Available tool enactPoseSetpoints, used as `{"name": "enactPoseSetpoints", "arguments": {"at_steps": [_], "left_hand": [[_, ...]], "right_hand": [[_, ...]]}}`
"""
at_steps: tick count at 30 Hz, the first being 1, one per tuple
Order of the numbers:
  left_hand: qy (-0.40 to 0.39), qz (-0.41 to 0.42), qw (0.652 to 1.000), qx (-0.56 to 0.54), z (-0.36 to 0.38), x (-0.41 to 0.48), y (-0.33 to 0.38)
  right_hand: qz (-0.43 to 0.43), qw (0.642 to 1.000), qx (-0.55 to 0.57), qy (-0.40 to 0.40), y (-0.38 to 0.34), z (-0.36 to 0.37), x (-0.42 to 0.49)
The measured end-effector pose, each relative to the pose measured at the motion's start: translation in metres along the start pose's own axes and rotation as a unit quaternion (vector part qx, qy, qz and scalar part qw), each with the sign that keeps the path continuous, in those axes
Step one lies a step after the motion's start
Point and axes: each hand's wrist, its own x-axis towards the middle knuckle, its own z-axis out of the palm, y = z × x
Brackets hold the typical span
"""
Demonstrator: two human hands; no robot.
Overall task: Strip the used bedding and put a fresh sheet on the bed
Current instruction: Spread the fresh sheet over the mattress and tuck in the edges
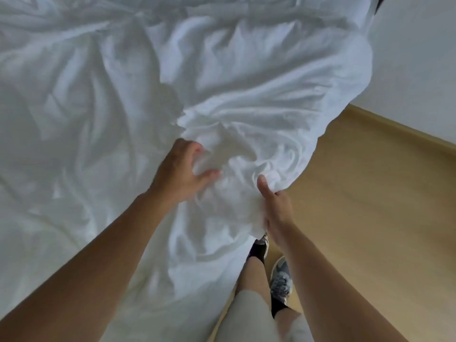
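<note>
Gripping the crumpled white cotton bedding [246, 99] at its hanging edge, the right hand [276, 211] pinches a fold, thumb on top. At its 10 o'clock the left hand [181, 169] touches the bedding on the bed, fingers [193, 147] half-open and bent.

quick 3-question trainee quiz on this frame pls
1. True or false: the right hand grips the white bedding.
2. The floor looks like: A carpet, B light wood, C tile.
3. Fill in: the hand reaching further out over the bedding is the ____ one.
Key: 1 true; 2 B; 3 left hand.
</note>
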Motion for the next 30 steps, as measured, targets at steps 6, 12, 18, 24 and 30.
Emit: {"name": "enactPoseSetpoints", "arguments": {"at_steps": [6, 12, 18, 24, 30], "left_hand": [[-0.093, -0.044, 0.995, -0.016, 0.025, -0.08, -0.003], [-0.076, -0.142, 0.986, -0.033, -0.018, -0.1, -0.049], [-0.186, -0.011, 0.983, 0.001, 0.03, -0.154, -0.035], [-0.052, -0.015, 0.993, -0.102, 0.0, -0.181, -0.088], [-0.122, -0.059, 0.986, -0.095, -0.029, -0.202, -0.123]], "right_hand": [[-0.017, 0.991, 0.021, 0.133, 0.033, -0.012, -0.026], [0.04, 0.966, 0.253, -0.04, 0.062, -0.031, -0.037], [0.053, 0.945, 0.3, -0.122, 0.139, 0.029, -0.074], [-0.094, 0.985, 0.122, 0.081, 0.172, 0.067, -0.086], [-0.099, 0.989, 0.086, 0.061, 0.224, 0.063, -0.119]]}}
